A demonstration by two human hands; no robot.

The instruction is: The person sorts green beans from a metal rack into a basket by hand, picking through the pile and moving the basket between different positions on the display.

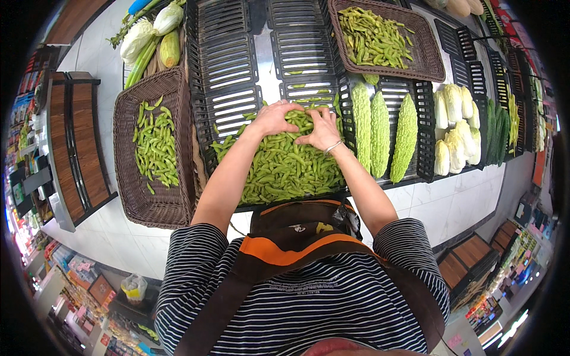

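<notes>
A heap of green soybean pods [289, 169] fills the near end of a black slatted plastic display crate [225, 102] in front of me. My left hand [277, 119] lies at the far edge of the heap, its fingers and thumb curved around pods. Close beside it on the right, my right hand [324, 129] also cups pods, with its fingers bent down into them. Some pods show between the two hands. A few loose ones are scattered on the slats beyond. What lies under my palms is hidden.
A brown wicker basket [122, 147] with pods stands left; another wicker basket [427, 53] with pods sits at the far right. Bitter melons [379, 133], napa cabbages [456, 133] and cucumbers [496, 131] line the right side. Leafy vegetables [138, 42] lie far left.
</notes>
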